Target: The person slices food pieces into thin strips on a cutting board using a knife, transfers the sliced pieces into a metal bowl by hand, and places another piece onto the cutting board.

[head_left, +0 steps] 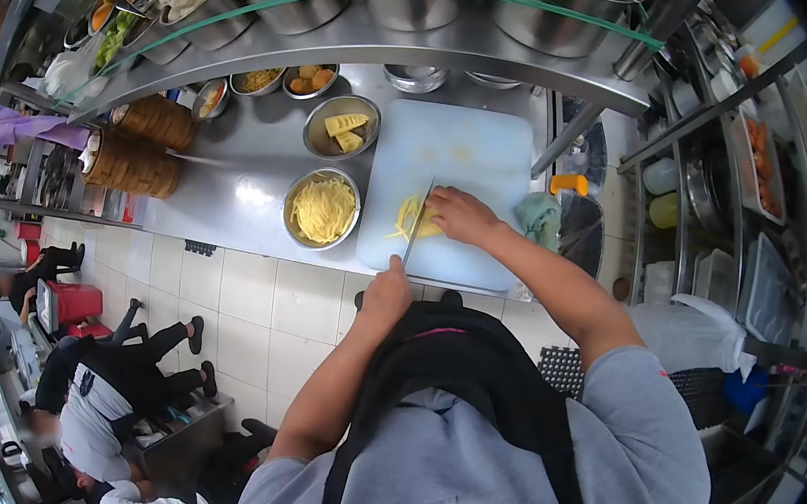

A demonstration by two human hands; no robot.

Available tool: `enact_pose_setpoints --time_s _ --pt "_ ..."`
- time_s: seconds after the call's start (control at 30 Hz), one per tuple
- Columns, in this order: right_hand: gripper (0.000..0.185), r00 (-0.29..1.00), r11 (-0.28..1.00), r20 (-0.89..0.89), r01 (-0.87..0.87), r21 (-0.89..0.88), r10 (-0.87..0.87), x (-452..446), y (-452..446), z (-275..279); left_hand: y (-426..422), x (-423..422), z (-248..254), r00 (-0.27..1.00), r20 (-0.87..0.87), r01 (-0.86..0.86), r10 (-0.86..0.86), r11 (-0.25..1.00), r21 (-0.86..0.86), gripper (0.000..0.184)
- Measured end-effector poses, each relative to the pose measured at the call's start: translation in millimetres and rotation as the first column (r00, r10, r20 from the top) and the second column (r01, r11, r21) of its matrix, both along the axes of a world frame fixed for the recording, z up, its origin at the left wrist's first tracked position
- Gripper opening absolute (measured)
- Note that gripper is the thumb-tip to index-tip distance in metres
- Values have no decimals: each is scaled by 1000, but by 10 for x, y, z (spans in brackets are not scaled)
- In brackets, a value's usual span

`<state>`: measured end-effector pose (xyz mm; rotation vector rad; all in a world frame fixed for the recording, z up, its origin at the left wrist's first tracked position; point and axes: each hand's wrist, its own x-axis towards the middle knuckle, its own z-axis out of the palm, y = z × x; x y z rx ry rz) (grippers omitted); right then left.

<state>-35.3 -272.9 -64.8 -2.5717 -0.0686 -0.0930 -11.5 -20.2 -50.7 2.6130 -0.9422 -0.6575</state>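
My left hand (387, 295) is wrapped round the handle of a knife (414, 228), whose long blade points away from me over a pale cutting board (496, 153). Beside the blade, my right hand (460, 216) has its fingers bent and pressed on yellow strips (406, 218), with part of the pile hidden beneath them. Left of the board, a metal bowl (286, 214) holds many thin yellow strips. Behind it, another metal bowl (311, 133) contains larger yellow pieces (344, 130).
A metal shelf edge (348, 47) crosses above the counter, bearing several food containers. Bamboo steamers (132, 165) stand at the left. A greenish cloth (539, 218) lies right of the board. Other people (101, 416) are at the lower left.
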Motion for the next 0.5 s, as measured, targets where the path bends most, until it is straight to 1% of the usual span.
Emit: enact_pose_setpoints --time_s 0.07,0.17,0.23,0.3,0.37,0.4,0.47,0.5 --pt "33 1000 1000 14 -1 10 1 -9 3 -13 -106 82 219 1000 -10 8 -8 998 61 22" --pt "32 999 999 -40 31 24 -30 -26 6 18 3 76 409 999 -18 43 -41 996 78 20" --pt "32 999 999 11 34 18 -35 -35 23 19 53 -36 294 999 -19 39 -38 997 71 21" --pt "32 1000 999 12 24 25 -24 -31 15 28 55 -72 139 1000 -15 23 -22 998 63 21" --pt "33 1000 1000 16 13 24 -13 -23 11 42 -24 -9 2 1000 -9 5 -5 1000 -19 22" --pt "33 999 1000 33 13 28 -14 -30 12 51 -41 14 42 1000 -10 2 -2 1000 -23 22" --pt "33 998 1000 58 12 28 -13 5 -10 76 -63 106 249 999 6 51 -51 997 59 22" --pt "33 1000 999 10 26 19 -26 18 -25 82 -53 122 328 998 9 56 -56 997 57 22"
